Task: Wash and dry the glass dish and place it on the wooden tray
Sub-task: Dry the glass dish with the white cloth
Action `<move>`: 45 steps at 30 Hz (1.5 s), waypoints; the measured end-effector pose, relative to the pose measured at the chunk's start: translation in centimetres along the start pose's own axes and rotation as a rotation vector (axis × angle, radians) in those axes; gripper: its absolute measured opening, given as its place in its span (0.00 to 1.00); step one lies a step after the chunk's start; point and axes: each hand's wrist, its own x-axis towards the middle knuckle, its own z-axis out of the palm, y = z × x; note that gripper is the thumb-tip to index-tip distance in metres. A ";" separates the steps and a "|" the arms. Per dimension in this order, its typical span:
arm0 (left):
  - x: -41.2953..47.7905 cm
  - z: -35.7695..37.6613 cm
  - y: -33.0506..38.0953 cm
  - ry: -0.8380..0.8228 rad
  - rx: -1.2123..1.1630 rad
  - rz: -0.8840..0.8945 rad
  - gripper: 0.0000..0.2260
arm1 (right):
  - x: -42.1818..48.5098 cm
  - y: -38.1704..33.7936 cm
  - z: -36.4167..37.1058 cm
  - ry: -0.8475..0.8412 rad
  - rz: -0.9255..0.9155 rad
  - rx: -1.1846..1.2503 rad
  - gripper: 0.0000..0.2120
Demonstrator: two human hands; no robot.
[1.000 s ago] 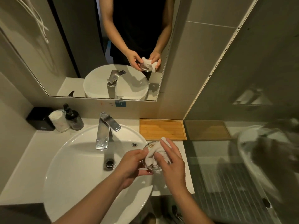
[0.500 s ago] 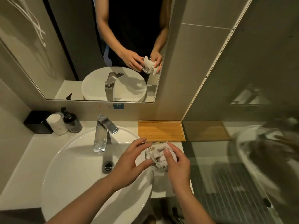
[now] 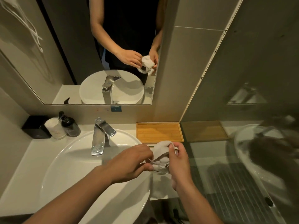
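Over the right edge of the basin, the white cloth [image 3: 161, 151], half a second ago pressed down inside the glass dish [image 3: 160, 169], now bunches up above its rim and drapes over the far side. The left hand [image 3: 131, 162], whose fingers were spread open beside the dish, closes in to pinch at the near rim, while the right hand [image 3: 179, 160] shifts from pushing its thumb into the bowl to gripping the cloth's top fold, the dish tilting toward the camera
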 end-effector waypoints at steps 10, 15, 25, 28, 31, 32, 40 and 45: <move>-1.0 0.1 0.9 0.281 -0.365 -0.312 0.05 | 0.9 -1.6 -3.0 -0.052 0.237 0.761 0.16; -0.5 0.0 2.0 0.362 -0.504 -0.393 0.04 | 0.2 -0.7 -3.3 -0.147 0.031 0.454 0.18; -0.2 1.3 3.9 0.419 -0.534 -0.416 0.06 | -1.5 -1.3 -1.9 -0.219 -0.443 -0.118 0.42; -0.2 1.2 4.3 0.434 -0.458 -0.386 0.07 | -2.1 -1.8 -1.5 -0.166 -0.440 -0.147 0.38; -0.1 1.3 4.7 0.455 -0.465 -0.380 0.08 | -2.4 -2.2 -0.6 -0.071 -0.414 -0.098 0.22; -0.2 1.4 4.8 0.471 -0.493 -0.390 0.08 | -2.4 -2.1 -0.5 -0.063 -0.410 -0.055 0.17; -0.6 1.7 6.1 0.549 -0.720 -0.492 0.05 | -2.4 -1.1 -0.2 -0.086 -0.025 0.475 0.14; -0.4 0.7 6.6 0.333 -0.599 -0.373 0.05 | -2.7 -1.1 -0.7 -0.092 -0.026 0.525 0.17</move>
